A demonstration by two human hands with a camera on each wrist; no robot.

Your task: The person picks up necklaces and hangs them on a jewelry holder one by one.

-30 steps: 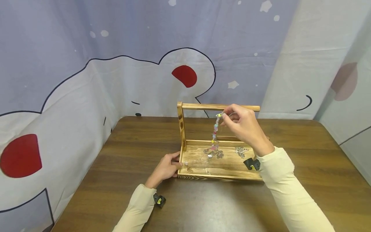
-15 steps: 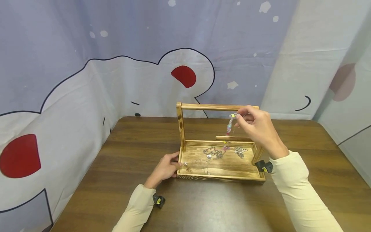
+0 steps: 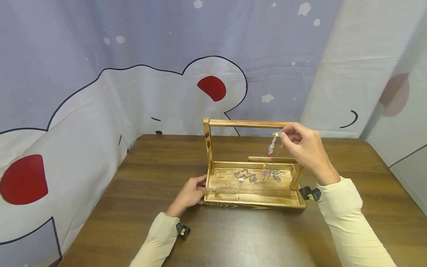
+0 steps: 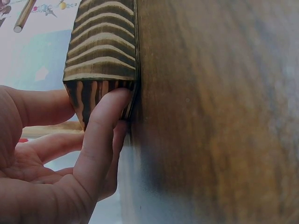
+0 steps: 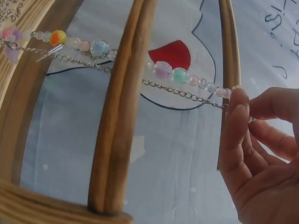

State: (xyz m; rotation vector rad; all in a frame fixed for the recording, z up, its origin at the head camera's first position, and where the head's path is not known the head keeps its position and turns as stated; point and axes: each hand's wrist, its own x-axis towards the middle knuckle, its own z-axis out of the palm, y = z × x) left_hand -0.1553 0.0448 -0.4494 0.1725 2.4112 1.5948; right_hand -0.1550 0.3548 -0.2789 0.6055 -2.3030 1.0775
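Note:
My right hand (image 3: 305,150) pinches one end of a colourful beaded chain (image 3: 271,148) between thumb and fingertips, just below the top bar. Pastel beads and a silver link chain run side by side from those fingertips in the right wrist view. A short rod (image 5: 119,116) crosses in front of the beaded chain's middle, in the head view too. Its lower end, with pink and yellow beads, hangs over the tray of a wooden jewellery stand (image 3: 253,203). My left hand (image 3: 189,194) grips the left end of this stand, thumb and fingers about its corner (image 4: 103,93).
Inside the tray lie a silver chain (image 3: 247,175), another bunched chain (image 3: 277,174) and fine chains near the front left. The stand's top bar (image 3: 247,123) runs between two posts. Behind the brown table (image 3: 160,155) hangs a patterned curtain (image 3: 150,96).
My right hand has moved right with the beaded chain, which has gone from left of the short rod to behind it. My left hand keeps its place on the stand.

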